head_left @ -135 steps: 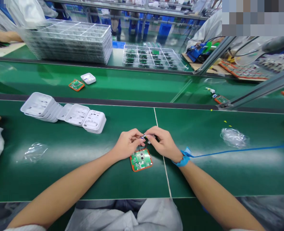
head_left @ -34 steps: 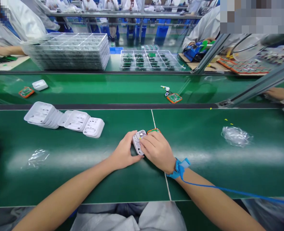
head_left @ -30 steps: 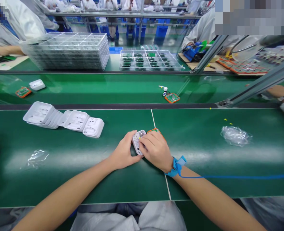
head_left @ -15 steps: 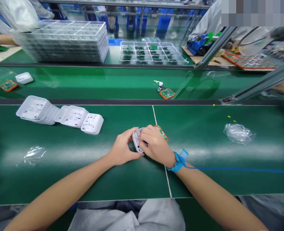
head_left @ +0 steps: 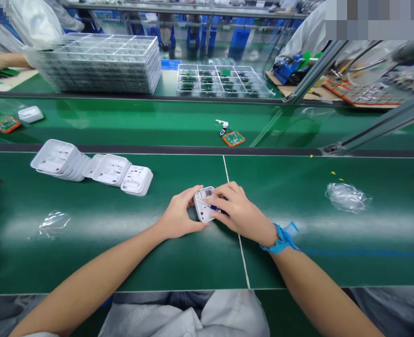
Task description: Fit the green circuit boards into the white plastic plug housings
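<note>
— Item one, your left hand [head_left: 181, 214]?
— Thumb and fingers clamped on one white housing [head_left: 200, 208], hollow side up, over the green bench [head_left: 129, 262], left of the pale line [head_left: 243, 260].
— Item two, your right hand [head_left: 245, 214]?
— Fingers slightly apart, at the housing's right side, by a dark blue piece [head_left: 213, 207]; whether your fingertips grip it, cannot tell. One blue strap [head_left: 283, 238] around your wrist.
— Remainder about you?
— White shells [head_left: 110, 168], overlapping, to your left; crumpled clear plastic [head_left: 347, 197] to your right; one orange-edged circuit board [head_left: 234, 138] beyond the dark rail [head_left: 179, 150].
</note>
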Available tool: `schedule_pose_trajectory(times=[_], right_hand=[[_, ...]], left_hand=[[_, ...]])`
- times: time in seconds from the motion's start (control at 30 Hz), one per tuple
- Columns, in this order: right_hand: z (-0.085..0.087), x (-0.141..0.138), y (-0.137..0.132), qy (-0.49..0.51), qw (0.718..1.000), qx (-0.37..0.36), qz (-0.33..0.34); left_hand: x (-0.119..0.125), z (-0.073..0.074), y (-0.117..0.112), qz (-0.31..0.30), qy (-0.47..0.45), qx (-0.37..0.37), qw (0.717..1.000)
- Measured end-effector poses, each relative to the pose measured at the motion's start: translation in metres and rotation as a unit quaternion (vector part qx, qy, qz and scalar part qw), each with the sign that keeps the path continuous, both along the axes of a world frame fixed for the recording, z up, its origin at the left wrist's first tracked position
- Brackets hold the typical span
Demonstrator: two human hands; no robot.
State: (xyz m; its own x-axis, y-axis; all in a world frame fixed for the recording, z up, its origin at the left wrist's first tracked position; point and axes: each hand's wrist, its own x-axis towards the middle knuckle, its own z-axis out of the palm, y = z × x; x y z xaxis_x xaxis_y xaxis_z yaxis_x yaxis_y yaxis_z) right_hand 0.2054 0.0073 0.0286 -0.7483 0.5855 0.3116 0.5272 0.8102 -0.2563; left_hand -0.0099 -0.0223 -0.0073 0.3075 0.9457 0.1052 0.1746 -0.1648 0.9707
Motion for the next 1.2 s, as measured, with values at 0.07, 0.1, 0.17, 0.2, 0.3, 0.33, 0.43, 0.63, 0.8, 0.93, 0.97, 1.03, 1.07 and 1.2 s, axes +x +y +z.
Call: schedule_pose_trajectory(times=[0.07,0.1,0.17,0.2,0.3,0.33,0.43,0.63,0.8,0.93,0.97,1.03,1.07,1.2], right_hand=[[-0.003,0.008,-0.001,-0.001,0.999,0.023,-0.022],[-0.005,0.010,-0.002,-0.004,0.999,0.042,-0.023],[-0.009,0.010,-0.002,-0.017,0.996,0.084,-0.012],[-0.010,0.009,-0.003,-0.022,0.995,0.100,-0.006],[-0.013,0.005,-0.004,-0.019,0.993,0.115,0.003],[-0.013,0.004,-0.004,-0.013,0.994,0.107,-0.001],[-0.011,-0.001,0.000,0.014,0.998,0.034,-0.047],[0.000,-0.013,0.018,0.090,0.971,-0.120,-0.186],[0.003,-0.009,0.023,0.049,0.980,-0.165,-0.100],[0.006,-0.005,0.030,-0.003,0.977,-0.212,-0.012],[0.007,-0.004,0.035,-0.007,0.975,-0.222,-0.010],[0.007,-0.003,0.051,-0.005,0.969,-0.246,-0.021],[0.007,-0.002,0.063,0.004,0.965,-0.258,-0.044],[0.002,0.005,0.135,0.068,0.936,-0.254,-0.235]], left_hand=[[0.000,-0.001,0.000,-0.004,-0.007,0.000,1.000],[-0.001,-0.002,0.000,-0.005,-0.014,0.000,1.000],[-0.001,-0.004,0.000,-0.004,-0.024,-0.001,1.000],[-0.001,-0.004,0.000,-0.004,-0.024,-0.001,1.000],[-0.002,-0.004,0.001,-0.009,-0.010,0.008,1.000],[-0.002,-0.003,0.001,-0.012,-0.006,0.013,1.000],[-0.002,0.002,0.004,-0.032,0.016,0.033,0.999],[-0.004,0.008,0.009,-0.072,0.082,0.100,0.989],[-0.009,0.007,0.010,-0.090,0.083,0.127,0.984],[-0.009,0.008,0.008,-0.083,0.115,0.158,0.977],[-0.009,0.007,0.007,-0.063,0.121,0.149,0.980],[-0.009,0.006,0.006,-0.016,0.118,0.119,0.986],[-0.008,0.005,0.005,0.001,0.108,0.104,0.989],[-0.009,0.005,0.003,0.007,0.079,0.083,0.993]])
